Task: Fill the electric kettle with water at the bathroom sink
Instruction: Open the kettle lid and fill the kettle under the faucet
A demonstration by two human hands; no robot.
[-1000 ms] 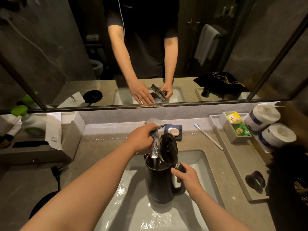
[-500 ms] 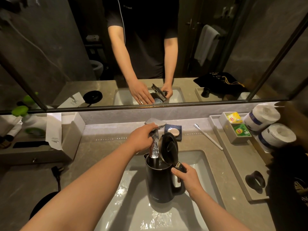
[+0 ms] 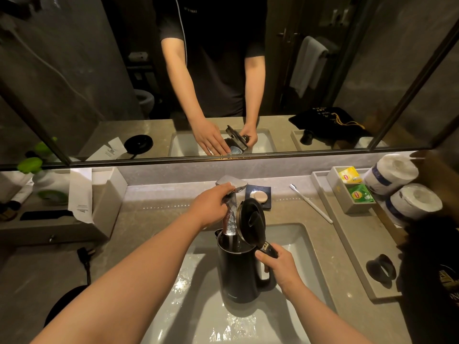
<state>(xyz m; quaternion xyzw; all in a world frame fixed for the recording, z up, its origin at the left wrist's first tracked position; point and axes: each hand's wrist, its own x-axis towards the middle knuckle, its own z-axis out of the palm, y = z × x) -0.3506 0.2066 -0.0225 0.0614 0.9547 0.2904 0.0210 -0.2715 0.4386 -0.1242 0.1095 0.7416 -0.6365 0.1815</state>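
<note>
- Almost nothing has changed over the last second: the kettle (image 3: 238,269) sits in the same spot in the sink (image 3: 310,247), lid (image 3: 250,220) still tipped up, water (image 3: 229,220) still running from the tap (image 3: 232,183) into its mouth. That reads as filling in progress, not yet ended.
- The left hand (image 3: 211,207) has stayed on the tap lever, at 12 o'clock from the kettle; its grip is closed around the lever, likely ready to shut the flow.
- The right hand (image 3: 280,266) keeps its grip tight on the kettle handle at the kettle's 3 o'clock, thumb near the lid catch.
- Kettle: upright, low in the basin, mouth straight under the stream. How high the water stands inside cannot be told; the interior is dark.
- Sink: wet, with water glinting at 6 o'clock and 9 o'clock of the kettle.
- Dish (image 3: 258,196) on the worktop at 1 o'clock of the kettle: holds a round soap.
- Box (image 3: 347,202) at 2 o'clock: holds a yellow and a green tea bag; two paper rolls (image 3: 402,184) lie just beside it.
- A toothbrush (image 3: 310,203) lies loose between dish and box.
- Judged next: watch the level, close the tap, drop the lid.
</note>
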